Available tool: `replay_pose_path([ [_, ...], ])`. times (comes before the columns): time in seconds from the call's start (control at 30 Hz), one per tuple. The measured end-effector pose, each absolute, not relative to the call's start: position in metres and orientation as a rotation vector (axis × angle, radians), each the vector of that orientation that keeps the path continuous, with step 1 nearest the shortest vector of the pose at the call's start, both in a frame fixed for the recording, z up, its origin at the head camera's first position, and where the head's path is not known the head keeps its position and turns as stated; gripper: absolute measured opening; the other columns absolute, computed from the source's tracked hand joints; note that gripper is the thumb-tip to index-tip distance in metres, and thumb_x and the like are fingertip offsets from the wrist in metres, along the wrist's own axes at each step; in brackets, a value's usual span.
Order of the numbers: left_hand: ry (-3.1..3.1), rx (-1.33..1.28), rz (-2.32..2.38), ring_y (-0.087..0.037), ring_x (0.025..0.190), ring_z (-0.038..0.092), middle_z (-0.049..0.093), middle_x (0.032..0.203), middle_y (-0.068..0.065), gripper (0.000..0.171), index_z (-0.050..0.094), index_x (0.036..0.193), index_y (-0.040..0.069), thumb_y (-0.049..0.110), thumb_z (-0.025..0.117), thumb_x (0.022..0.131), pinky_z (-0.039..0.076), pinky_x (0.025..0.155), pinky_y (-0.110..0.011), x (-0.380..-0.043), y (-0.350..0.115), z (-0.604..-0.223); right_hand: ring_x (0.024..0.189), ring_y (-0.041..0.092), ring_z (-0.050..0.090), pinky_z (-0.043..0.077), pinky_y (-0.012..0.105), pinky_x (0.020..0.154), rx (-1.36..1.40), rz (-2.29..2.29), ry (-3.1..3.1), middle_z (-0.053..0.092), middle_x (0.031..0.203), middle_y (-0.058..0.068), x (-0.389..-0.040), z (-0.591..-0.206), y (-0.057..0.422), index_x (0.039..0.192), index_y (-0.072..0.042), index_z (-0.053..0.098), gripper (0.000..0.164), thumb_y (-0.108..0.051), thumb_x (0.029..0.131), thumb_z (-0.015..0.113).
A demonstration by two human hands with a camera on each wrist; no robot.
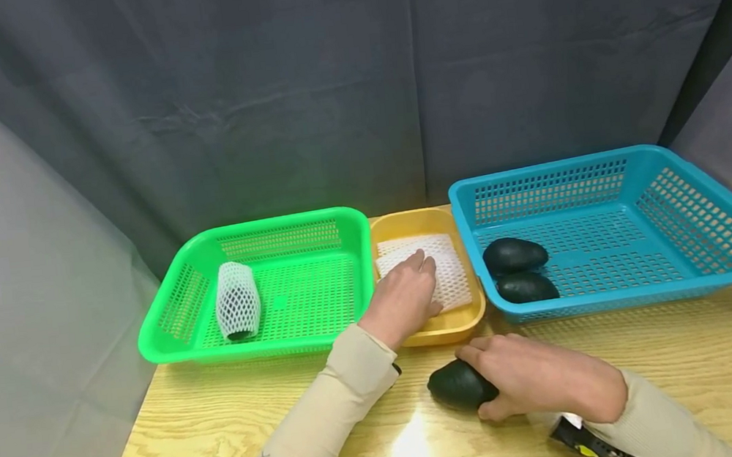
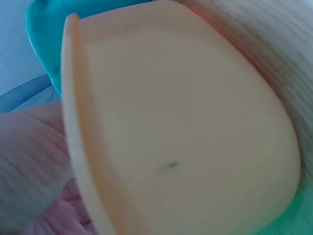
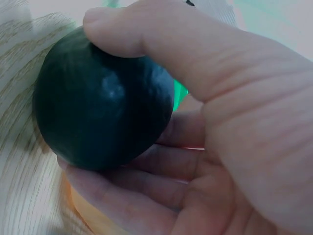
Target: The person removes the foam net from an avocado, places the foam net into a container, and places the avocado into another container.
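My right hand (image 1: pixel 532 374) grips a dark green avocado (image 1: pixel 458 386) at the front of the wooden table. In the right wrist view, thumb and fingers (image 3: pixel 117 193) curl round the avocado (image 3: pixel 102 103). My left hand (image 1: pixel 405 294) reaches into the small yellow basket (image 1: pixel 442 335), over the white foam net sleeves (image 1: pixel 453 279) lying in it. Its fingers look extended and the thumb stands apart; whether they touch the foam is unclear. The left wrist view is mostly filled by the basket's outer wall (image 2: pixel 186 107), which hides the fingertips.
A green basket (image 1: pixel 286 220) on the left contains an avocado in a white foam net (image 1: pixel 237 300). On the right, a blue basket (image 1: pixel 552 166) holds two bare avocados (image 1: pixel 515 254). Dark cloth (image 1: pixel 301 102) hangs behind the baskets.
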State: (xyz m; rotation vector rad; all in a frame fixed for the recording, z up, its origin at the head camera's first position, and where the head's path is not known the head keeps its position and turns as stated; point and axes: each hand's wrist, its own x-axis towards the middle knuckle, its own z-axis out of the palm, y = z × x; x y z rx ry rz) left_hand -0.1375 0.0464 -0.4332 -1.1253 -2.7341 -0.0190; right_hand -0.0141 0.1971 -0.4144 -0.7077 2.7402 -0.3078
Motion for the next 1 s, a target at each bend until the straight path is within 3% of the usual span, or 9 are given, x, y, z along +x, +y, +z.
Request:
replay_pose_path([
  [0.27, -2.7, -1.128, -0.012, -0.02, 0.122, 0.061, 0.062, 0.133, -0.011, 0.053, 0.062, 0.119, 0.004, 0.038, 0.076, 0.082, 0.054, 0.098, -0.029, -0.135, 0.043, -0.427, 0.083, 0.01, 0.06, 0.049, 0.03, 0.067, -0.719, -0.292, 2.747, 0.068, 0.108, 0.006, -0.014, -0.416, 0.197, 0.113, -0.008, 0.063, 0.056, -0.039, 0.07, 0.082],
  [0.47, -2.71, -1.141, -0.017, -0.02, 0.123, 0.061, 0.061, 0.136, -0.011, 0.058, 0.06, 0.126, 0.003, 0.04, 0.073, 0.084, 0.054, 0.098, -0.029, -0.132, 0.041, -0.422, 0.076, 0.006, 0.055, 0.045, 0.025, 0.063, -0.731, -0.338, 2.744, 0.067, 0.101, 0.002, -0.015, -0.417, 0.198, 0.108, -0.009, 0.063, 0.051, -0.037, 0.07, 0.082],
  [0.67, -2.687, -1.171, -0.127, -0.021, 0.122, 0.063, 0.06, 0.137, -0.012, 0.042, 0.063, 0.118, 0.005, 0.037, 0.065, 0.089, 0.057, 0.093, -0.033, -0.13, 0.041, -0.419, 0.071, 0.004, 0.05, 0.04, 0.021, 0.061, -0.749, -0.355, 2.761, 0.065, 0.095, -0.002, -0.017, -0.417, 0.202, 0.105, -0.01, 0.063, 0.047, -0.038, 0.071, 0.079],
  [1.0, -2.521, -1.204, -0.126, -0.015, 0.097, 0.07, 0.071, 0.115, -0.004, 0.029, 0.069, 0.103, 0.008, 0.033, 0.06, 0.091, 0.06, 0.081, -0.03, -0.122, 0.032, -0.423, 0.082, 0.009, 0.06, 0.049, 0.028, 0.066, -0.769, -0.327, 2.748, 0.069, 0.107, 0.005, -0.019, -0.42, 0.202, 0.117, -0.005, 0.063, 0.062, -0.043, 0.071, 0.078],
])
